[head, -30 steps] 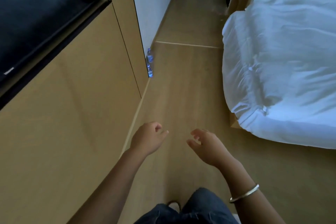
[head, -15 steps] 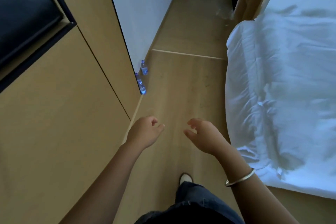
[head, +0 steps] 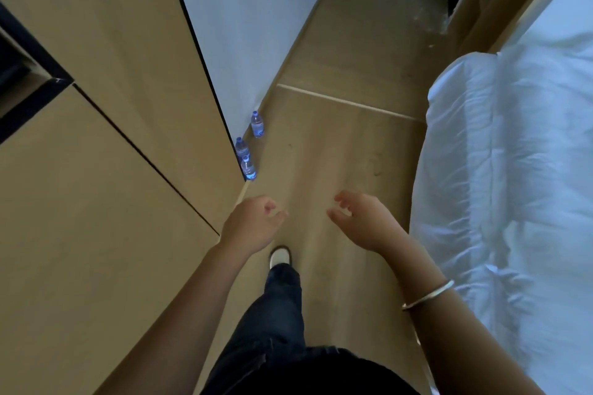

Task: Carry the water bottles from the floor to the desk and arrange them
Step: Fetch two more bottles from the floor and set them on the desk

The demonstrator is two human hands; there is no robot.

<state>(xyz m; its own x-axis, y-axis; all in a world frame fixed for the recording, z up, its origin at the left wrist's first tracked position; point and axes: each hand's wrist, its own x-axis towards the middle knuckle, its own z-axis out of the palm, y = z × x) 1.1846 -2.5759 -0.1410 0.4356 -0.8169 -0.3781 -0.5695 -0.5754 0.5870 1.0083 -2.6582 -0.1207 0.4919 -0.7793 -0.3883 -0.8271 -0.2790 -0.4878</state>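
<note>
Hands, left (head: 253, 224) and right (head: 362, 221), outstretched, loosely curled, empty.

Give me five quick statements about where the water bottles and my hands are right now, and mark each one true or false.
1. Three water bottles stand on the floor by the wall. True.
2. The left hand grips a bottle. False: it holds nothing.
3. The right hand is empty, its fingers loosely curled. True.
4. The bottles lie on the bed. False: they stand upright on the floor, across the walkway from the bed.
5. A bangle sits on the left wrist. False: it is on the right wrist.
</note>
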